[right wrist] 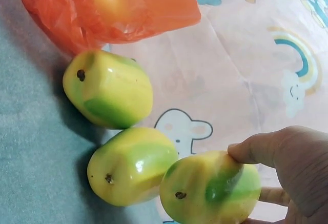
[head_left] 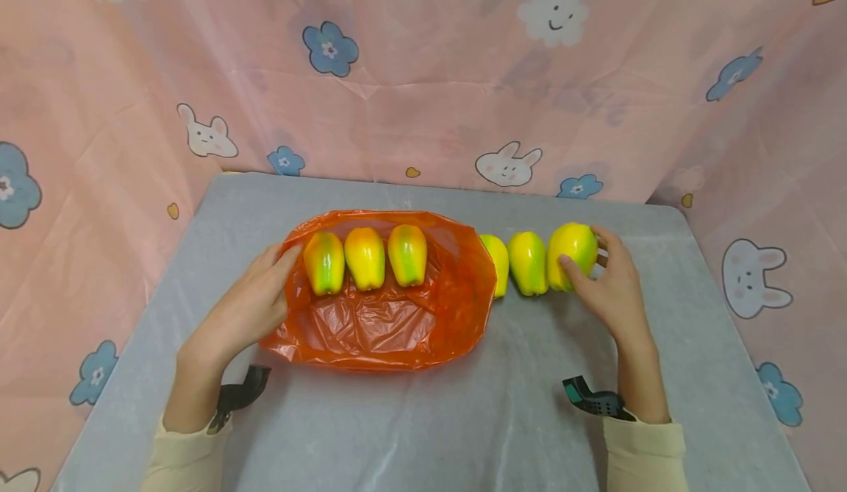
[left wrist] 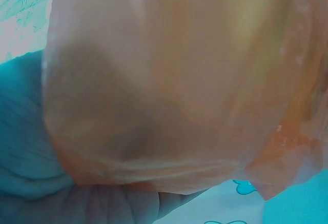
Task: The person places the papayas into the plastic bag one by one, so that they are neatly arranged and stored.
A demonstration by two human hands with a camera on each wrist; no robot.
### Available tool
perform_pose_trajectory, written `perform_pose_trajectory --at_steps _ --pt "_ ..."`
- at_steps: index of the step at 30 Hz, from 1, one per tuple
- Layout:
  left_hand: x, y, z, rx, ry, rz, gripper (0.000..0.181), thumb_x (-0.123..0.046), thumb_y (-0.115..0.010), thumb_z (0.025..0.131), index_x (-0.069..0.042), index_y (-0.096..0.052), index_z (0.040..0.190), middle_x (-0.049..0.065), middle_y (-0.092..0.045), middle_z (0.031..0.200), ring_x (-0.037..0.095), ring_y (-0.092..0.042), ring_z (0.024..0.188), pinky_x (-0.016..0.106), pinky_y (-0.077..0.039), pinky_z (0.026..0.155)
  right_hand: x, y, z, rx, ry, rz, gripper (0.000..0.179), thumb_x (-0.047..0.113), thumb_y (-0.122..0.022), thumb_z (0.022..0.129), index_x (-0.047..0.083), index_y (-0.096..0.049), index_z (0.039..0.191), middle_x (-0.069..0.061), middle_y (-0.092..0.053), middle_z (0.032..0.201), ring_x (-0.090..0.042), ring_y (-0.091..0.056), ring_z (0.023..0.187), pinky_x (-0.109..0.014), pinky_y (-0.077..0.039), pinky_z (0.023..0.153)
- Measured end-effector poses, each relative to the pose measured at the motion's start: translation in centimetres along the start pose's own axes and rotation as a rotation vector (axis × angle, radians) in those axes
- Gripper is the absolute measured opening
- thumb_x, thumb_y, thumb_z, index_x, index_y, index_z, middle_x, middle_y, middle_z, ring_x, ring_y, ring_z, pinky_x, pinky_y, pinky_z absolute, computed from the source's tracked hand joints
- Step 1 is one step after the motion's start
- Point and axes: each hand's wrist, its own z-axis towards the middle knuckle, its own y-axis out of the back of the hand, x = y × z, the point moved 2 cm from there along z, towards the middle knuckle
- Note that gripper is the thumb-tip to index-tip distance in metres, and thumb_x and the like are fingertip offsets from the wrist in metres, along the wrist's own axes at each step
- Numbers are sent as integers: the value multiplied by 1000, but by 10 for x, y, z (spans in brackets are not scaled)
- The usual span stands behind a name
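An orange plastic bag (head_left: 456, 315) lies with its mouth spread wide. Three yellow-green papayas show in a row inside it, one being the middle papaya (head_left: 365, 259). My left hand (head_left: 245, 308) holds the bag by its left rim; in the left wrist view the film hides much of that hand. To the right of the bag, my right hand (head_left: 612, 279) grips a papaya (head_left: 573, 251) between thumb and fingers. Beside that fruit sits another papaya (right wrist: 132, 166), and a further papaya (right wrist: 110, 88) stands against the bag's right side, partly hidden by it in the head view.
The grey tabletop (head_left: 423, 440) carries everything. A pink curtain (head_left: 397, 109) with rabbits, clouds and flowers hangs behind and along both sides. A dark wrist device (head_left: 595, 400) is strapped at each sleeve.
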Motion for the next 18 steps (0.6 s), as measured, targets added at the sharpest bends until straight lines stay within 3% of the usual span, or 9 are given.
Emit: perform_pose_trajectory --at_steps 8,18 --pt "0 -1 1 0 -8 10 71 11 -47 94 2 -32 163 28 -41 160 46 -41 145 69 -38 121 8 -3 -6 -34 53 13 78 31 -71 100 3 -34 162 -33 -44 156 -56 -52 133 -73 -53 99" --pt "-3 -1 1 1 -8 9 71 12 -49 94 1 -34 163 27 -41 159 45 -43 143 69 -40 119 21 -4 -9 -45 73 22 78 34 -71 100 7 -34 163 -29 -46 156 -52 -53 134 -69 -56 98"
